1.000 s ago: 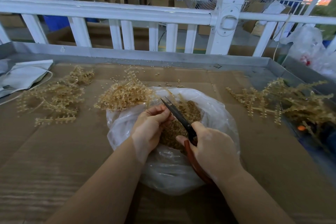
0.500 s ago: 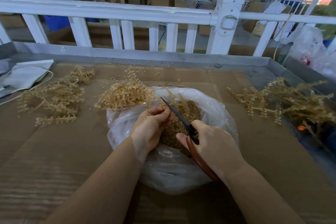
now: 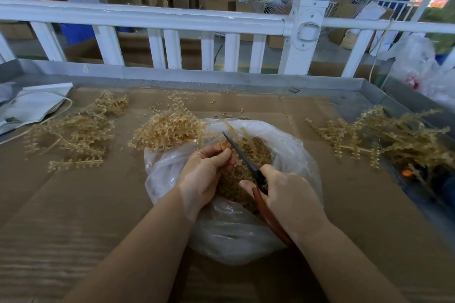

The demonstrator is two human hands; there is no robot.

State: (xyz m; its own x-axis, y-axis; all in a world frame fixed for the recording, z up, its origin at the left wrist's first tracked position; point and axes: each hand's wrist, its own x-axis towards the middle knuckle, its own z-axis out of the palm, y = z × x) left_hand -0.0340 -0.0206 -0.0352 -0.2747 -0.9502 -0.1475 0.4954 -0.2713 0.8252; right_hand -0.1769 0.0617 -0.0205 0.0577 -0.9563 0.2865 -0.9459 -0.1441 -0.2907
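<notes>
Amber plastic, translucent and beaded, is the stuff of this job. The left hand (image 3: 206, 172) pinches a sprig (image 3: 242, 136) between thumb and curled fingers over the open clear bag (image 3: 234, 236). The right hand (image 3: 290, 194) grips the red-brown handles of the scissors (image 3: 242, 155), whose dark blades look closed and lie against the sprig. Over the last second almost nothing has shifted: both hands keep their place above the bag and the blades hold the same slant. I judge the snipping to be mid-run, with cut beads (image 3: 236, 184) heaped in the bag and uncut piles (image 3: 73, 130) waiting on the cardboard (image 3: 73, 204). No brand, label or writing is legible.
</notes>
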